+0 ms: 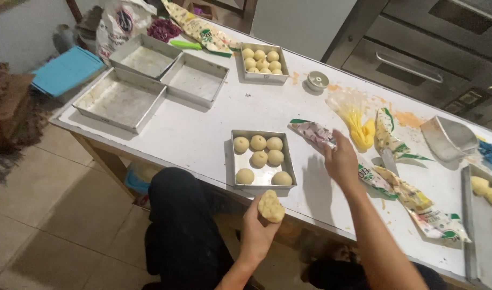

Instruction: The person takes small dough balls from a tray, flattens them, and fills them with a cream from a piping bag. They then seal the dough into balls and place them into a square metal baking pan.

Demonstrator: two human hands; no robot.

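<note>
bare white surface (203, 134) lies open left of the square tin (261, 160) at its near edge. left hand (256, 225) grips a dough ball (271, 207) off the edge; right hand (340, 161) grasps a wrapper (314, 131).

Small bakery kitchen, working type. Long white worktable (203, 134) smeared with orange filling, carrying square metal baking pans (122, 102), some bare, one pan (262, 158) with round dough balls, another full tin (263, 62) further back. Steel deck oven (418, 48) with a handled door stands just behind the table. Flour sack (119, 24) at the far end; tiled floor (47, 215) below.
</note>
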